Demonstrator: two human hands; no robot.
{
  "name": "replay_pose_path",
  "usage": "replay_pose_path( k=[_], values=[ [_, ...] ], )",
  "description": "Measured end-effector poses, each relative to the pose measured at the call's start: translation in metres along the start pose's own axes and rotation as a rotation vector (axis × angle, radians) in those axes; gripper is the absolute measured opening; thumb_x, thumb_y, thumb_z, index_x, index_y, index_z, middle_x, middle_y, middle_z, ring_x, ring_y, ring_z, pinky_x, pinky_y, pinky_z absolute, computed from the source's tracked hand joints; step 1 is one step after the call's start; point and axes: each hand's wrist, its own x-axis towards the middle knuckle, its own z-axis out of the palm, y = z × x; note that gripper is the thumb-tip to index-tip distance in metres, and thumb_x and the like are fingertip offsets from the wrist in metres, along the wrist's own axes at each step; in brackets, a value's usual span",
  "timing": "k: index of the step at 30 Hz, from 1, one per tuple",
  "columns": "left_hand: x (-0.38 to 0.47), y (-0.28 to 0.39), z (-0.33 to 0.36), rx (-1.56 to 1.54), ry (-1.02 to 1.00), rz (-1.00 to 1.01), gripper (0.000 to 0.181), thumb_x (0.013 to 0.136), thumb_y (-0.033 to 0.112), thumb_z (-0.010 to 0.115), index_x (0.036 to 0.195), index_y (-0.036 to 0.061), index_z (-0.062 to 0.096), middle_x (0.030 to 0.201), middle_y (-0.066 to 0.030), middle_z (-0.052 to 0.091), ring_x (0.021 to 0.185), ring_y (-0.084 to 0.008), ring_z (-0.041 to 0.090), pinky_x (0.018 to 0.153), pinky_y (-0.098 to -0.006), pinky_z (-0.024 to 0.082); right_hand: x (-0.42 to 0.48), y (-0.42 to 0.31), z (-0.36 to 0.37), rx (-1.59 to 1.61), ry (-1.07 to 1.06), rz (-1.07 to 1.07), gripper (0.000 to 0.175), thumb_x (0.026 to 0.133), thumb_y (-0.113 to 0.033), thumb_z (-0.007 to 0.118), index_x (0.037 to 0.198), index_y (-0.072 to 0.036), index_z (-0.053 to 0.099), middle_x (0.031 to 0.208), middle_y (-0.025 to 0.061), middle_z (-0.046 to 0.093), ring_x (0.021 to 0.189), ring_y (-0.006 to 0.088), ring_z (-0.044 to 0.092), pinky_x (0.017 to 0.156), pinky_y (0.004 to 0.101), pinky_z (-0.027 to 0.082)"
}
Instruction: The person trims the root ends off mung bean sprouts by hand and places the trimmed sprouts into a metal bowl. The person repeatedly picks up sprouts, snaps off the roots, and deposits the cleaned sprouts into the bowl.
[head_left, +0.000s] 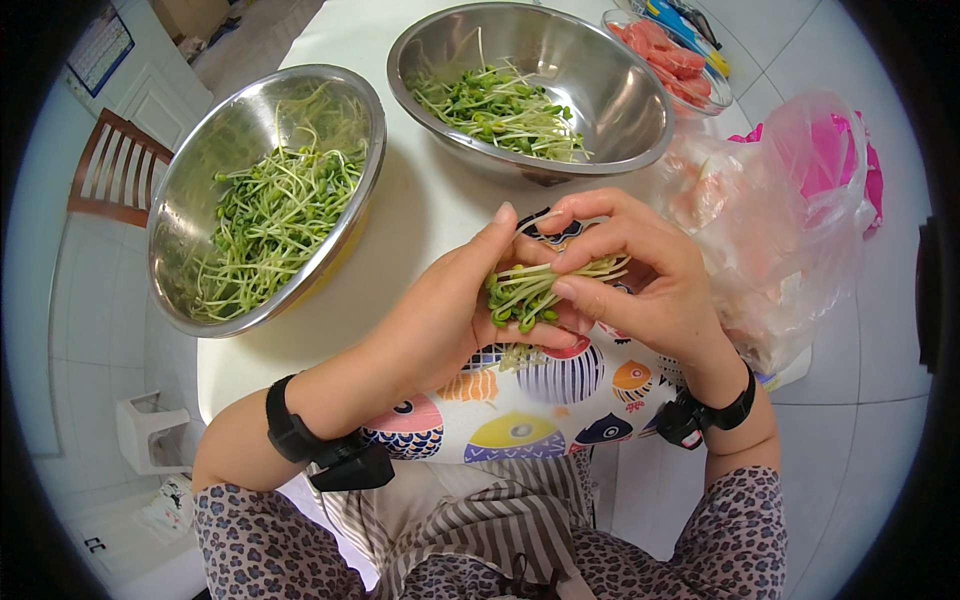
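My left hand (480, 292) cradles a small bunch of green bean sprouts (525, 292), their leafy heads in its palm and their pale stems pointing right. With thumb and fingertips my right hand (637, 262) holds the stem side of that same bunch. Both hands are above a fish-patterned mat (517, 431), where a few sprout scraps (517, 356) lie below my left hand. To the left, a steel bowl (169, 247) tilts with a heap of sprouts (281, 217). Beyond my hands, another steel bowl (630, 97) holds a smaller pile of sprouts (510, 112).
A crumpled translucent plastic bag (780, 247) stands right of my right hand. Behind it, a clear bowl (724, 97) holds pinkish-red pieces of food (667, 60). All rest on a white table (420, 195). A wooden chair (116, 172) and a white stool (150, 431) stand left.
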Motion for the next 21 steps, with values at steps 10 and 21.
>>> replay_pose_path(
  k=[10,21],
  values=[
    [-0.003,0.0,0.002,0.267,0.044,0.078,0.045,0.101,0.037,0.032,0.108,-0.0013,0.053,0.086,-0.0105,0.062,0.076,-0.0158,0.061,0.068,-0.0278,0.05,-0.001,-0.004,-0.001,0.246,-0.002,0.244,0.013,0.08,0.0,0.067,0.092,0.002,0.062,0.103,0.0081,0.058,0.085,0.0122,0.063,0.066,0.0224,0.055],
    [-0.011,0.022,0.006,0.635,-0.045,-0.065,0.03,0.09,0.024,0.062,0.107,0.0002,0.057,0.086,-0.0043,0.063,0.07,-0.0089,0.06,0.063,-0.0218,0.05,-0.001,0.001,-0.007,0.054,-0.083,0.13,0.013,0.078,0.004,0.068,0.09,0.001,0.062,0.097,0.009,0.06,0.086,0.0137,0.06,0.07,0.0243,0.05]
  ],
)
